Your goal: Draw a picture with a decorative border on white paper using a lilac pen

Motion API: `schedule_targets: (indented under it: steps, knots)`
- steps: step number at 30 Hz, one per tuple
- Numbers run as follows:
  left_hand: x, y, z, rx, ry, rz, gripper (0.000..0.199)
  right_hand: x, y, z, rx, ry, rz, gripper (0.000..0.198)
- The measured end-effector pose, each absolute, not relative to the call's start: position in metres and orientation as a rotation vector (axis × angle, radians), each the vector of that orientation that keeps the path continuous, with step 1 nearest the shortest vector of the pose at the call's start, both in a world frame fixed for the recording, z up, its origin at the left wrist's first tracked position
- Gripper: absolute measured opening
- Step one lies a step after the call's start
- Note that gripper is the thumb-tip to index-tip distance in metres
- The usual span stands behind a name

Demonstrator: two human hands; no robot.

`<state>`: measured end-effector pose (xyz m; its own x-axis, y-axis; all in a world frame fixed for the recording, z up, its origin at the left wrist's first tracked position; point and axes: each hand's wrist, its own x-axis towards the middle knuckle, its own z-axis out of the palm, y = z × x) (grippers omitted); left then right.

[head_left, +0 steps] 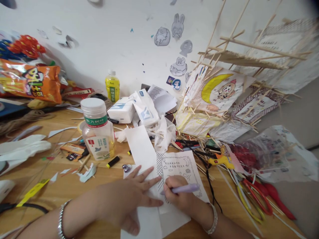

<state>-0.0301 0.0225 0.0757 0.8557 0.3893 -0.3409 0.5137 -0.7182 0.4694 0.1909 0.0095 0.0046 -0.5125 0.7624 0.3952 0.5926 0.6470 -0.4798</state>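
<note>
My left hand (pixel 132 196) lies spread and flat on a blank white paper strip (pixel 138 142), pressing it down beside the drawn sheet. A lavender pen (pixel 186 188) is pinched in my right hand (pixel 178 194), its tip at the left border of the decorated sheet (pixel 184 166). That sheet carries handwritten characters, a wavy frame, small doodles and a crosshatched strip along its left side. The hatching thins into slanted lines near the pen tip. Part of the sheet is hidden under my right hand. Two small shiny balls (pixel 127 168) sit above my left fingers.
A large plastic bottle (pixel 97 132) and a black marker cap (pixel 113 162) stand and lie left of the paper. Tissue packs (pixel 146 108) are behind. At right are a yellow glue gun (pixel 220 161), scissors (pixel 256 197) and a stick frame with painted panels (pixel 215 88).
</note>
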Motion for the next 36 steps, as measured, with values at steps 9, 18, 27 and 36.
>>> schedule_targets:
  steps: [9, 18, 27, 36]
  knots:
    - [-0.029, 0.024, 0.074, 2.462, 0.648, -0.313, 0.086, 0.189, 0.009, 0.005, -0.973, -2.367, 0.230, 0.029]
    - [-0.030, 0.022, 0.076, 2.442, 0.656, -0.287, 0.085, 0.193, 0.012, 0.003, -0.994, -2.326, 0.294, 0.030]
    - [-0.029, 0.023, 0.078, 2.446, 0.658, -0.317, 0.083, 0.190, 0.014, 0.012, -1.068, -2.257, 0.371, 0.032]
    - [-0.030, 0.023, 0.073, 2.451, 0.642, -0.231, 0.081, 0.190, 0.016, 0.012, -1.060, -2.273, 0.332, 0.032]
